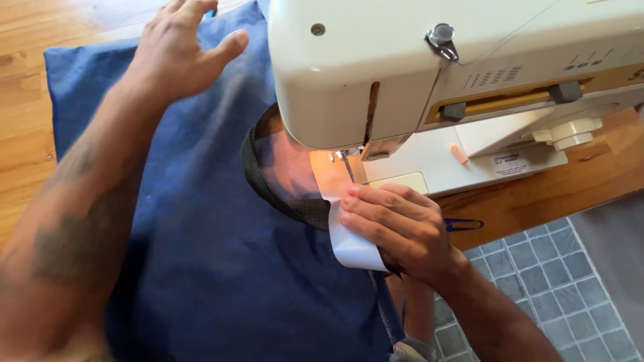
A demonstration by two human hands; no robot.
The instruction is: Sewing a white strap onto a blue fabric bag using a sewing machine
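The right hand (396,228) lies flat, fingers together, pressing a white strip (352,249) onto the bed of a cream sewing machine (402,67), just beside the needle (347,164); it pins the strip rather than gripping it. The strip's upper end is lost in the lamp's orange glow, and the needle point is hard to make out. The left hand (180,50) is raised and spread open above the blue fabric (221,268), holding nothing; its fingertips are cut off at the top edge. A black webbing strap (268,184) curves under the machine head, its far part hidden. A blue clip (463,224) peeks from behind the right hand on the wooden table (577,181).
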